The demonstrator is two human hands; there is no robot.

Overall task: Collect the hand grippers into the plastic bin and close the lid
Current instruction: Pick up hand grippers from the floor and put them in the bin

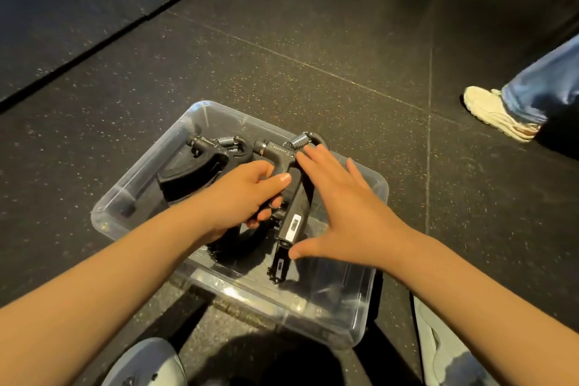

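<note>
A clear plastic bin stands on the dark floor in front of me, with no lid on it. Inside at the far left lies a black hand gripper with a steel spring. My left hand grips one handle of a second black hand gripper over the middle of the bin. My right hand lies with straight fingers along the other handle, thumb near its lower end. More black gripper parts lie underneath on the bin's floor.
Another person's white shoe and jeans leg stand at the right. A grey edge, perhaps the lid, lies on the floor at the bin's right near corner. My own shoe shows at the bottom left.
</note>
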